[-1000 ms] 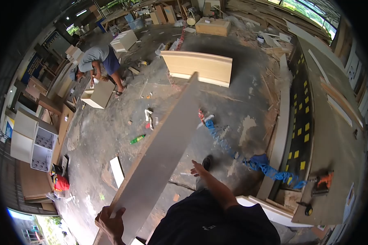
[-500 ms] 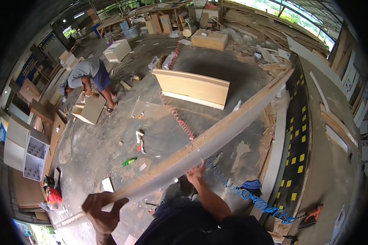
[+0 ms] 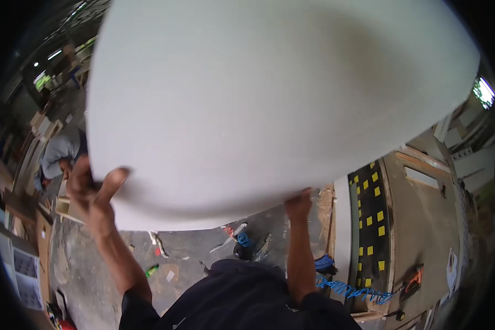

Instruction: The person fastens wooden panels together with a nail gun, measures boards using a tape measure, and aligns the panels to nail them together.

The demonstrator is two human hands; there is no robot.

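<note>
In the head view, I located the large, flat, smooth-faced white panel (image 3: 269, 110) directly ahead of the hands, filling the upper centre of the frame and running past its top edge. Its lower edge rose from the lower left toward the upper right; because the top was cut off, I could not determine the long axis. The left hand (image 3: 93, 192) gripped the left edge near the lower-left corner, thumb on the near face, fingers toward the back. The right hand (image 3: 299, 203) touched the lower edge right of centre; I could not tell whether its fingers had closed around it. Both hands were in contact, so neither was nearer; the left was closer to a corner. I found no readable brand, label or lettering. The black strip with yellow squares (image 3: 368, 251), at right, carried no legible text, and the dark cloth shirt (image 3: 242, 300) showed none.
</note>
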